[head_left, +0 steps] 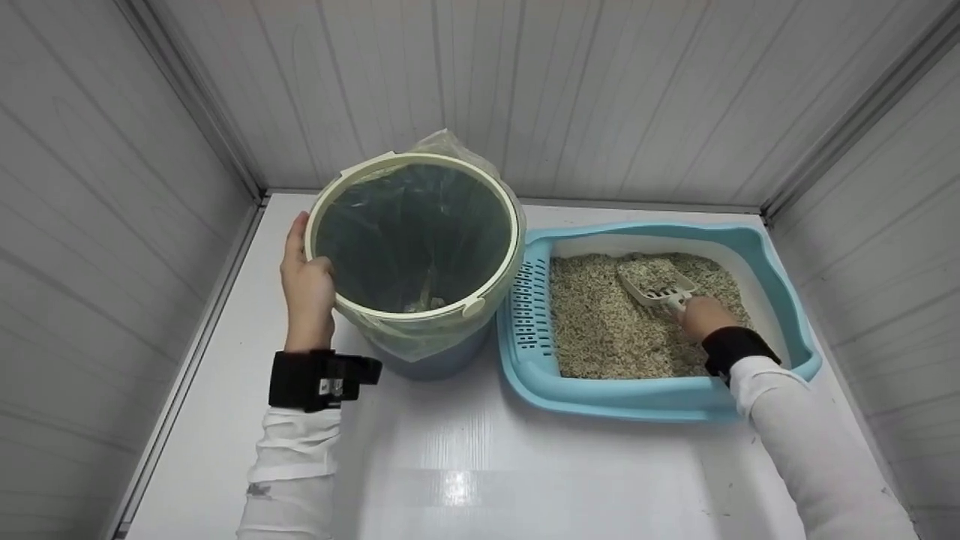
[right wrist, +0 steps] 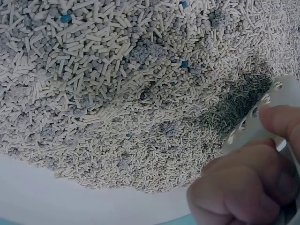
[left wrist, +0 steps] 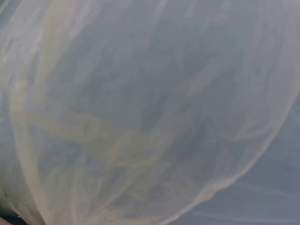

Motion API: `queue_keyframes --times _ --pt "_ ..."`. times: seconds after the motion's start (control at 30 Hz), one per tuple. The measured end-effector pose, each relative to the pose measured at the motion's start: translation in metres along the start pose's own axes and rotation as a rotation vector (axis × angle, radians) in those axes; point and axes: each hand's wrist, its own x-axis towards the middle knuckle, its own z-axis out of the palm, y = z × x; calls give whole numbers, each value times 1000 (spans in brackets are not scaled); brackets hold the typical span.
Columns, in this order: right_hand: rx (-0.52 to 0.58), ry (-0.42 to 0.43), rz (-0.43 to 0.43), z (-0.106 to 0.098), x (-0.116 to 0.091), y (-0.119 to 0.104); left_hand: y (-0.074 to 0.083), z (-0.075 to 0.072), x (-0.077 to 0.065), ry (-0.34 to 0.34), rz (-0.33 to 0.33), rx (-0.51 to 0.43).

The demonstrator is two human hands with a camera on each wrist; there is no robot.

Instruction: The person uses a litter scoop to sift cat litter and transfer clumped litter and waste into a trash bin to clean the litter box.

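Note:
My right hand (head_left: 709, 318) grips the handle of a pale slotted litter scoop (head_left: 660, 293), whose head lies in the litter (head_left: 607, 330) with some litter on it. In the right wrist view the curled fingers (right wrist: 239, 187) and thumb wrap the handle, and small clumps and blue bits show among the pellets. On the left, my left hand (head_left: 309, 289) holds the rim of a trash bin (head_left: 446, 360), thumb over the edge and fingers along the outside. A thin translucent bag (left wrist: 140, 93) lines the bin and hangs over its outside; a little debris lies at the bottom.
The litter sits in a blue litter box (head_left: 622, 401) with a perforated step on its left side, right beside the bin. Both stand on a white floor (head_left: 480, 465). Grey panel walls (head_left: 600, 97) enclose the back and sides.

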Motion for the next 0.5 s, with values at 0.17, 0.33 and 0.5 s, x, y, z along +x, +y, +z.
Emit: queue_keyframes --times 0.17,0.33,0.5 --pt "4 38 -58 2 6 0 0 -2 0 7 -15 -6" --pt "-18 73 -114 5 13 4 -1 0 0 7 2 -3" --pt "-35 44 -143 2 17 2 -2 2 -1 6 32 -5"
